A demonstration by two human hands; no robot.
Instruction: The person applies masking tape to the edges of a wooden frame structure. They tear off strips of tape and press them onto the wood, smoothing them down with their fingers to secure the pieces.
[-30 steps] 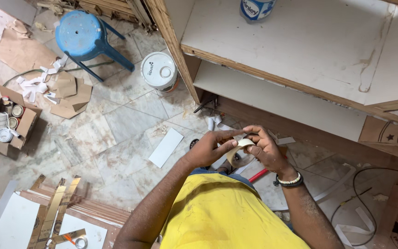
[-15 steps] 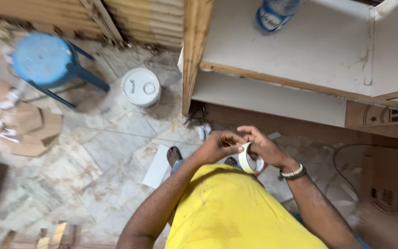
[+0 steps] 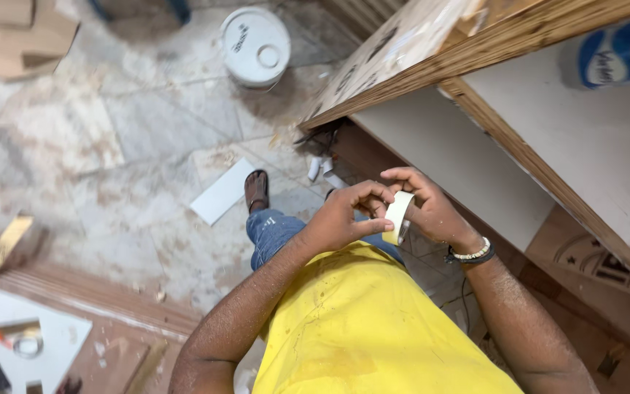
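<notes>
Tape, a pale roll (image 3: 397, 214), sits between both hands in front of the person's yellow shirt (image 3: 373, 328), held on edge just above the chest. The right hand (image 3: 432, 211) is closed around the roll from the far side, fingers curled over its rim. The left hand (image 3: 344, 219) pinches at the roll's near face with thumb and fingertips, so the two hands meet on it. A beaded bracelet (image 3: 469, 253) circles the right wrist. Below the hands, a jeans-clad leg and a sandalled foot (image 3: 257, 191) stand on the dusty tiled floor (image 3: 111, 146), just beside a flat white panel (image 3: 222, 191). A white bucket (image 3: 255, 45) stands farther off, near the plywood-edged cabinet (image 3: 490, 51) at the right.
</notes>
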